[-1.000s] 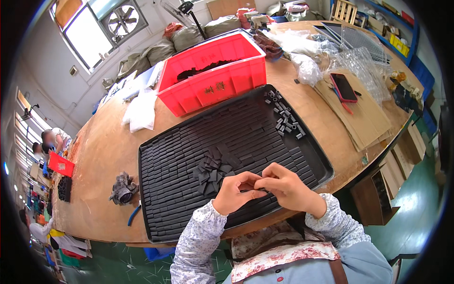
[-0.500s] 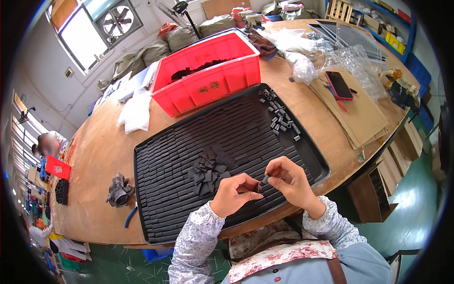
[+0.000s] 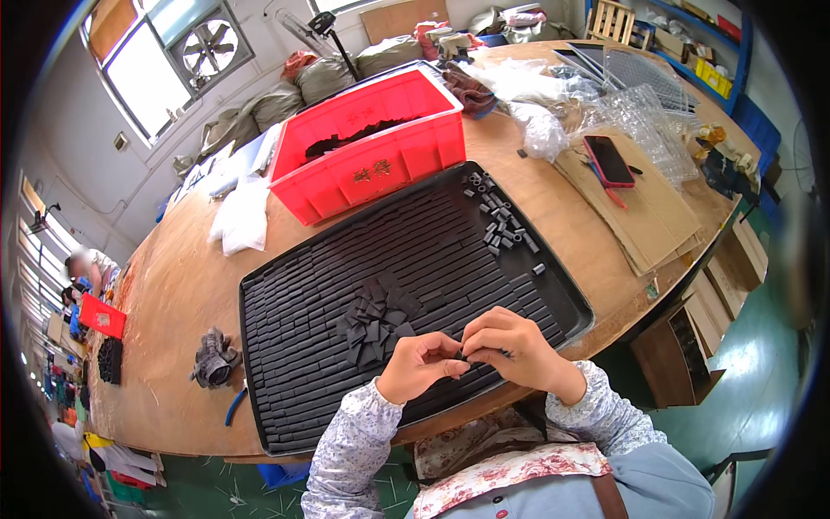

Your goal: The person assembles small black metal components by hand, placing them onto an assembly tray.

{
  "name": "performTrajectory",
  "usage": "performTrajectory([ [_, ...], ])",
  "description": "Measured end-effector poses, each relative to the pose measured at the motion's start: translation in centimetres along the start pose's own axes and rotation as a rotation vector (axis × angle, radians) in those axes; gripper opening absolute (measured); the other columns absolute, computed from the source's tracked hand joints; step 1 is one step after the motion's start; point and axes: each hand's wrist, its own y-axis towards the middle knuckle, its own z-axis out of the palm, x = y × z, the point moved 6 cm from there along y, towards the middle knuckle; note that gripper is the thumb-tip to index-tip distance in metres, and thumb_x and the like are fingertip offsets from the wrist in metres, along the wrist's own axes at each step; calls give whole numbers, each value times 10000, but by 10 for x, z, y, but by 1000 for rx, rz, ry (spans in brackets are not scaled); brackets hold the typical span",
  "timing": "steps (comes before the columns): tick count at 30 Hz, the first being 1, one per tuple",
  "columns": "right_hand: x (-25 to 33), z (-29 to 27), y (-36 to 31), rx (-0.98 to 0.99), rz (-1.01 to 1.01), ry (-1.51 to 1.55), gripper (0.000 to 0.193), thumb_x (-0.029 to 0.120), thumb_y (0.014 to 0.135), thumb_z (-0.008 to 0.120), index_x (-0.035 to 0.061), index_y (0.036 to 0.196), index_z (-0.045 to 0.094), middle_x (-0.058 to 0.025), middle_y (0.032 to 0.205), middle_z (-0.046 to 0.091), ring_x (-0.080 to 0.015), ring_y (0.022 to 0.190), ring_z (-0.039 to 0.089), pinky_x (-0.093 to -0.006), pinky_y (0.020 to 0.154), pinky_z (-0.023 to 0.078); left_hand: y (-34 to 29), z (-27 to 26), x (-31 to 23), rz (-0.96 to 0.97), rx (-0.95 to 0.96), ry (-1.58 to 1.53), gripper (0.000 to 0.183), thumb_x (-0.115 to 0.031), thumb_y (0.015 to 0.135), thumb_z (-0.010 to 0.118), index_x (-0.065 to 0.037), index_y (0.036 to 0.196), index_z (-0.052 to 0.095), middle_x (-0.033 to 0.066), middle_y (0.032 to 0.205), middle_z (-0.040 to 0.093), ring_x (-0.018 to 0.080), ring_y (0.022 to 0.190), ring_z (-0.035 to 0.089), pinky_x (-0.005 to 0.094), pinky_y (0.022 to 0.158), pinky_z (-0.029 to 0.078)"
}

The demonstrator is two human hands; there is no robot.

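Observation:
My left hand (image 3: 421, 367) and my right hand (image 3: 510, 348) meet over the near edge of a large black tray (image 3: 566, 298), fingertips pinched together on a small black piece (image 3: 463, 355). The tray is filled with rows of small black blocks. A loose heap of flat black squares (image 3: 374, 322) lies just beyond my left hand. Several short black cylinders (image 3: 501, 223) are scattered in the tray's far right corner.
A red bin (image 3: 372, 160) with dark parts stands behind the tray. A phone (image 3: 609, 160) rests on cardboard at right beside clear plastic bags (image 3: 644, 104). A grey glove (image 3: 212, 359) and blue-handled tool (image 3: 235, 405) lie left of the tray. Another person sits far left.
My hands stay pinched together over the tray's near edge, with the fingers shifting slightly on the small piece. The view has tilted a little.

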Motion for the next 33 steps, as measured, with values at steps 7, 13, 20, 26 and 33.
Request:
performTrajectory([
  [7,-27,-22,3,-276,128,101,119,-83,771,668,-15,863,634,-108,865,670,-218,806,654,-306,727,520,1,-9,-11,61,-132,124,286,-89,786,786,27,1016,663,75,942,680,146,843,653,284,756,548],
  [13,-78,-72,9,-398,406,-509,76,32,813,649,57,883,640,-116,764,619,-312,802,592,-399,745,481,-3,-23,-28,544,-347,1097,333,-204,615,861,-86,889,711,28,974,667,258,984,538,384,880,461],
  [20,-88,-63,3,-245,266,-664,186,37,830,623,93,1005,650,-123,881,639,-321,906,580,-410,800,487,-1,-23,-26,410,-342,972,257,-142,643,859,-74,767,644,20,874,653,197,802,572,304,648,488],
  [26,-79,-81,-15,-1,325,-777,306,-96,686,572,58,946,620,-113,932,618,-323,960,581,-402,821,487,-1,-29,-16,268,-287,364,165,-50,826,735,-37,839,571,84,904,664,92,755,612,233,666,525],
  [33,-59,-75,-28,107,363,-835,279,-93,678,601,51,918,590,-107,915,581,-321,943,564,-393,823,483,-3,-24,-10,124,-123,-27,142,19,874,641,-20,879,504,126,975,656,110,841,635,242,753,554],
])
